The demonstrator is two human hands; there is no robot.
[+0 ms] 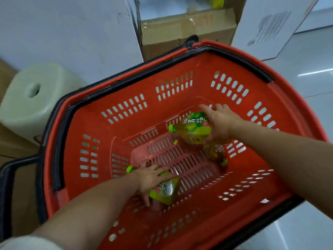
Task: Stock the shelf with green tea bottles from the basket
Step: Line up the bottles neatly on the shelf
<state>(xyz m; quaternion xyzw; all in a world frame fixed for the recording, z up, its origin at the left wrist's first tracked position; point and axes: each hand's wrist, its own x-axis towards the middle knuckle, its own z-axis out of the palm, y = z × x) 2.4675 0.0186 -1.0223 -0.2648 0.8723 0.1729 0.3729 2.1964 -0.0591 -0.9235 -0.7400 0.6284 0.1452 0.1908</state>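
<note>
Status: pick-up stage. No shelf is in view, so the number of bottles already stocked cannot be determined. Judged from the basket contents, at least three bottles remain to be transferred.

1. Left hand [152,179]: reaches into the basket [153,112], laid palm-down on the near bottle [166,193]. Fingers are spread and nearly straight across its label, thumb on the near side. No closed grip is evident. The bottle lies on its side on the basket floor, its green cap [130,169] protruding past the wrist side of this hand.

2. Middle bottle [215,152]: lies on the basket floor between the two hands, just below the right hand, cap toward the viewer. Neither hand touches it.

3. Right hand [220,123]: holds the far bottle [193,128] by its lower body. The thumb curls around the near side and the fingers extend over the far side. The cap points away from the palm, toward the left-hand side.

Count:
- Green tea bottles: three.
- Baskets: one, red.
- Hands: two, both inside the basket.
- A small green fragment below the far bottle: not identifiable.

Beyond the right hand, outside the basket: one cardboard box [189,29]. Beyond the left hand: one pale plastic stool [34,98].
</note>
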